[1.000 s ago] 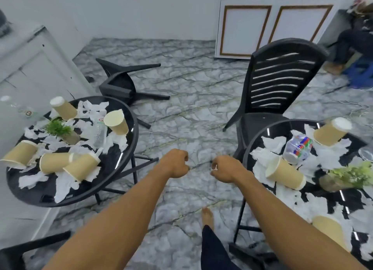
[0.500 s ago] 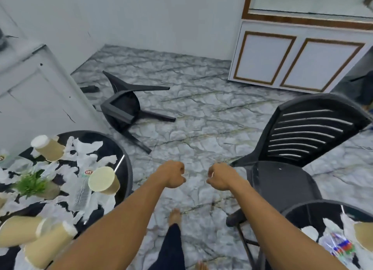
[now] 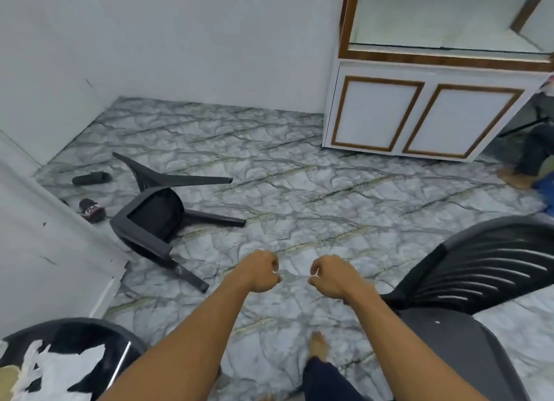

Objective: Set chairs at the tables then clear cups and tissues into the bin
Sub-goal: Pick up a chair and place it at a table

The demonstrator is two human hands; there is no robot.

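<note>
Left grip [image 3: 260,270] and right grip [image 3: 329,276] are curled into tight fists side by side; each shows a white fleck too small to tell. The tipped-over black plastic chair [image 3: 150,218] lies on the floor ahead-left of the left grip. The upright black slat-back chair [image 3: 479,281] stands just right of the right grip. The round black glass counter [image 3: 90,322], below-left of the left grip, carries torn white tissues [image 3: 60,367] and a tan paper cup edge [image 3: 7,379], contents unseen.
</note>
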